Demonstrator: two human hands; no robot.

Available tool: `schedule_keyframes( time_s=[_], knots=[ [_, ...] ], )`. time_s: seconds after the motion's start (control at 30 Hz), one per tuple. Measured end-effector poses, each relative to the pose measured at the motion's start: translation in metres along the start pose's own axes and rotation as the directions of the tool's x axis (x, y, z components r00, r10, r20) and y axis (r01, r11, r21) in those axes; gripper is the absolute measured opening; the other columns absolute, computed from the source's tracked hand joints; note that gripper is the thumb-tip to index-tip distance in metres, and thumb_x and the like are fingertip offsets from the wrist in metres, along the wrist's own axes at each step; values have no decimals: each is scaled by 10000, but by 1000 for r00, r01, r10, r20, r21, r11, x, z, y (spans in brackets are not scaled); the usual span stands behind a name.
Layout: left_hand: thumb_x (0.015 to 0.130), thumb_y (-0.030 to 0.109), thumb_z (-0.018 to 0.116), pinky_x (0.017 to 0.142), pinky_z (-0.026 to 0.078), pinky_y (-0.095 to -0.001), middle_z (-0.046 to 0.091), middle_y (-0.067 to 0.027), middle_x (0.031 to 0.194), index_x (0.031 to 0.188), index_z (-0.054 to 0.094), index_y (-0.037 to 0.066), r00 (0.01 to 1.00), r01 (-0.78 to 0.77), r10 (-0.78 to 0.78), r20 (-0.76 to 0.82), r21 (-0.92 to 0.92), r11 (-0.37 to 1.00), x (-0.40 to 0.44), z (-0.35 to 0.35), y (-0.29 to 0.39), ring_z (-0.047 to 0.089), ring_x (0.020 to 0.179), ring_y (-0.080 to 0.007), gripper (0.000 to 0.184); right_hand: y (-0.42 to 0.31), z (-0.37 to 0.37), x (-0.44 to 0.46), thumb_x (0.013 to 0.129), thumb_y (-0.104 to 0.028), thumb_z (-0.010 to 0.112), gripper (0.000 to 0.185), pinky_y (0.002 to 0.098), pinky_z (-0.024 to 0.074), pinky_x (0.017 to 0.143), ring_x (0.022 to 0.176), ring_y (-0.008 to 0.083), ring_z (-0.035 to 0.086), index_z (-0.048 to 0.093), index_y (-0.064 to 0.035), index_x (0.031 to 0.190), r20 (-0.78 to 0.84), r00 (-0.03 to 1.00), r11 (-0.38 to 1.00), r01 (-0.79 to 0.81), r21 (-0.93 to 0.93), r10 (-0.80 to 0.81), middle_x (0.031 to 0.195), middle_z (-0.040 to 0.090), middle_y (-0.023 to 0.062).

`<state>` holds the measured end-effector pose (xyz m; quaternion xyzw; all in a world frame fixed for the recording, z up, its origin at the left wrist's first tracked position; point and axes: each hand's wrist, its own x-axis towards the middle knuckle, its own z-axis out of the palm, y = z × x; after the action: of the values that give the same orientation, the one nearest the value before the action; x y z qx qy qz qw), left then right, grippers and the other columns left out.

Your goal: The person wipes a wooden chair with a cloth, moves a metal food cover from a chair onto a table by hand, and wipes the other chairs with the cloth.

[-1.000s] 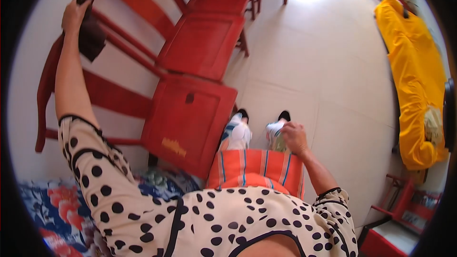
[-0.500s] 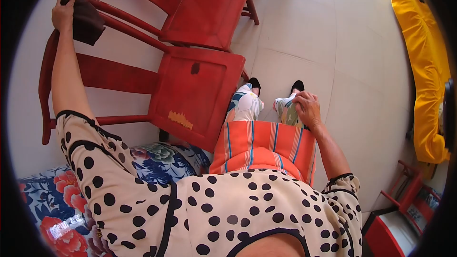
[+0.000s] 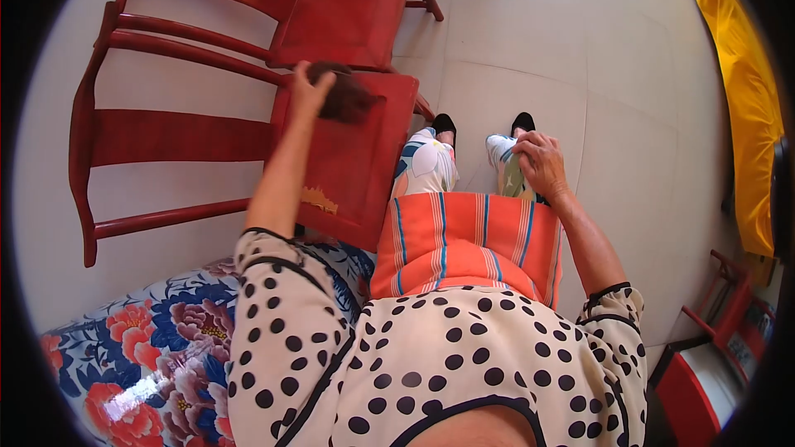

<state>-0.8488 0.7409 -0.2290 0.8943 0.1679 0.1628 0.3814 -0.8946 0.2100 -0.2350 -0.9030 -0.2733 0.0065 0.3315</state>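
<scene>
Over the seat of the nearest red chair (image 3: 364,161), my left hand (image 3: 311,89) grips a dark brown cloth (image 3: 344,96). The cloth is blurred and hides part of the seat's far half; whether it touches the wood is hard to tell. A worn yellowish patch (image 3: 319,200) shows near the seat's near edge. My right hand (image 3: 540,161) hangs above my right knee, beside the orange striped apron (image 3: 464,240), with its fingers curled together. Nothing can be made out inside them.
A second red chair (image 3: 344,12) stands directly beyond the first. Floral fabric (image 3: 157,348) covers something at lower left. Yellow cloth (image 3: 745,99) hangs along the right side, with red furniture (image 3: 704,372) at lower right. Pale floor tiles (image 3: 513,41) lie ahead.
My left hand has brought the brown cloth from the top of the chair's backrest at far left rightward and down to over the seat. My right hand stays near my knee.
</scene>
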Motion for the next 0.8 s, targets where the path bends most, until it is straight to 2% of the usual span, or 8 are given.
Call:
schedule_keyframes(
  time_s=[0.07,0.13,0.17,0.27,0.37,0.5,0.6,0.8],
  knots=[
    [825,419,749,1008,440,-503,513,-242,1340,1459,396,99,969,-151,82,233,298,943,-36,53,-51,515,1222,-426,793,-1,-1,1,822,-136,583,118,382,401,940,999,218,592,684,-91,863,-4,1000,1000,0,2,0,991,631,27],
    [864,457,694,972,423,-593,423,-222,1432,1496,354,237,989,66,-133,66,609,790,-90,76,23,467,1233,-487,751,-2,-1,2,819,-135,582,120,382,400,940,1019,220,591,684,-89,864,3,1000,1000,-8,6,8,995,633,28],
    [881,463,675,934,411,-653,347,-185,1500,1505,333,298,991,97,-133,17,598,796,-92,88,12,440,1256,-503,731,-2,-1,2,818,-134,581,121,381,400,939,1028,222,590,684,-88,864,8,1000,1000,-11,8,11,998,634,28],
    [846,530,680,901,459,-649,407,-179,1447,1472,347,298,988,123,-157,7,589,798,-85,84,23,463,1255,-504,746,-1,0,4,815,-134,578,130,379,398,945,1045,224,588,688,-90,870,29,999,1000,-15,3,15,996,637,27],
    [846,462,707,861,452,-657,433,-151,1402,1416,411,287,979,139,-199,45,569,811,-87,78,51,490,1201,-490,666,-2,4,6,816,-136,575,133,378,398,947,1054,223,587,689,-93,870,4,1000,1000,-3,-5,3,998,640,26],
    [825,426,722,772,506,-630,497,-98,1256,1325,463,296,990,54,-118,77,570,820,-101,92,46,556,1087,-479,577,-2,7,6,819,-141,570,138,379,401,940,1028,218,587,691,-98,869,-8,1000,1000,8,-18,-8,994,640,19],
    [826,402,718,780,520,-596,514,-119,1219,1304,486,264,975,-37,-96,200,574,818,-108,78,42,578,1045,-470,549,-3,7,4,823,-145,566,143,382,402,934,1011,212,584,694,-101,871,8,1000,1000,-7,-16,7,996,638,14],
    [830,369,695,776,523,-575,522,-145,1179,1264,511,206,948,-147,-51,314,574,806,-157,39,40,593,994,-468,498,11,8,3,839,-164,558,156,389,406,918,1027,204,585,696,-101,880,27,998,998,-60,-37,61,1023,635,15]
  ],
)
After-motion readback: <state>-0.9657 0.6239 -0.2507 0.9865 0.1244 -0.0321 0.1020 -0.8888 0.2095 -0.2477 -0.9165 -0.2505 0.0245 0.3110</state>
